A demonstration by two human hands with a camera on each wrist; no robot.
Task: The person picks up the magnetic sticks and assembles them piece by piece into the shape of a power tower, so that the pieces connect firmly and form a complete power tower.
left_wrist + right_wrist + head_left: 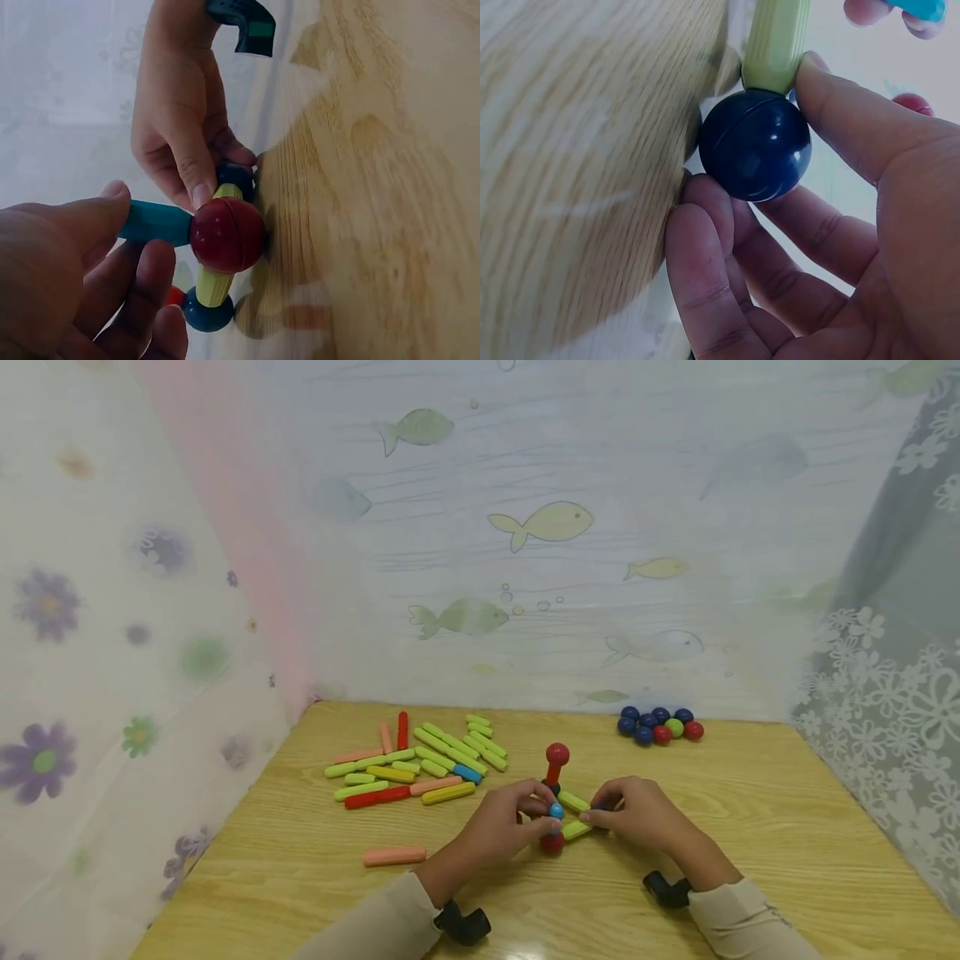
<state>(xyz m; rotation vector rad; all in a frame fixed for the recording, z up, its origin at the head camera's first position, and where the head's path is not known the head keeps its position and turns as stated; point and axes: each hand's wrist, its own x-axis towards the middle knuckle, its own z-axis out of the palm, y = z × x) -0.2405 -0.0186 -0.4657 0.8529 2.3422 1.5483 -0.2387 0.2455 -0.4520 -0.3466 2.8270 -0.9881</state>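
Note:
My left hand (510, 818) pinches a light blue rod (156, 223) between thumb and fingers. The rod stands upright from a glossy red ball (228, 235) at table level. Yellow-green rods (575, 802) join that ball to dark blue balls on either side, forming an angled frame. My right hand (645, 814) holds the dark blue ball (755, 145) at the right corner, its thumb against the yellow-green rod (775, 45) and its fingers around the ball. At the far corner a red rod (553, 774) rises, topped by another red ball (557, 754).
Many loose rods, mostly yellow-green (450, 747), lie at the left back of the wooden table (262, 877). One salmon rod (394, 857) lies apart near the left forearm. Dark blue, red and green balls (661, 725) cluster at the back right. Patterned cloth surrounds the table.

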